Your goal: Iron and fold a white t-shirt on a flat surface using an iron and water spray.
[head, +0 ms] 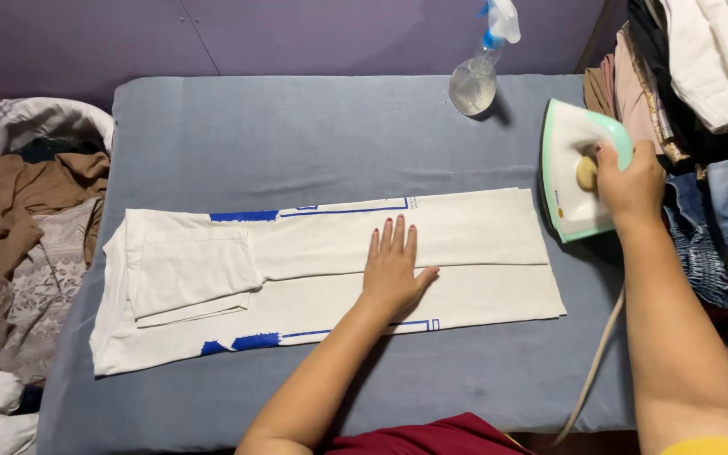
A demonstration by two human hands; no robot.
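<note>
Here is the folded white cotton garment with blue printed bands (313, 278), stretched lengthwise across the middle of the blue-grey padded ironing surface (297, 126). The left hand (393, 270) lies flat on top of it, palm down, the four fingers straight and close together pointing to twelve o'clock, the thumb angled out towards three o'clock. It holds nothing, just presses on the cloth a little right of the garment's centre.

Over at three o'clock from the garment, the right hand (629, 185) is wrapped around the handle of the white and mint-green electric iron (579, 173), fingers curled shut on it. The iron sits on the surface just beside the garment's right edge, close to it; I cannot tell whether the two touch. Its beige cord (596, 362) trails down towards six o'clock, alongside the right forearm.

At twelve o'clock, near the far edge, stands a clear plastic spray bottle with a blue and white nozzle (478, 76), well apart from both hands. A heap of brown and patterned clothes (27, 244) fills the nine o'clock side, and stacked folded clothes (709, 101) rise at two o'clock behind the iron.
</note>
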